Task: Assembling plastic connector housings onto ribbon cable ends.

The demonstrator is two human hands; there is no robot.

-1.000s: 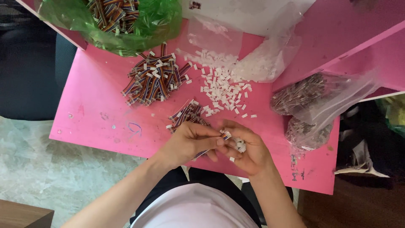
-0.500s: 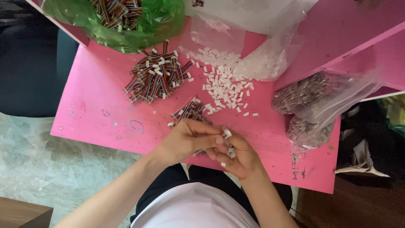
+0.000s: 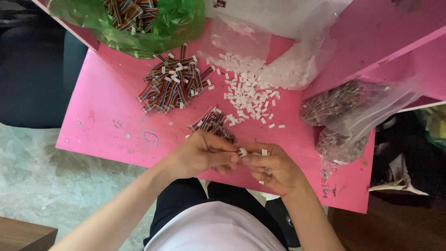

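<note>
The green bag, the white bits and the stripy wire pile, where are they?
green bag [image 3: 179, 21]: head view, on its crinkled right side.
white bits [image 3: 248, 95]: head view, middle of the scattered heap.
stripy wire pile [image 3: 172, 86]: head view, centre of the bundle.

Both forearms are seen bare from the elbows down, with no sleeves reaching them. The left hand [image 3: 200, 153] and the right hand [image 3: 274, 169] are bare, and no gloves, rings or watch can be made out. A white top is worn, with dark trousers below it.
</note>
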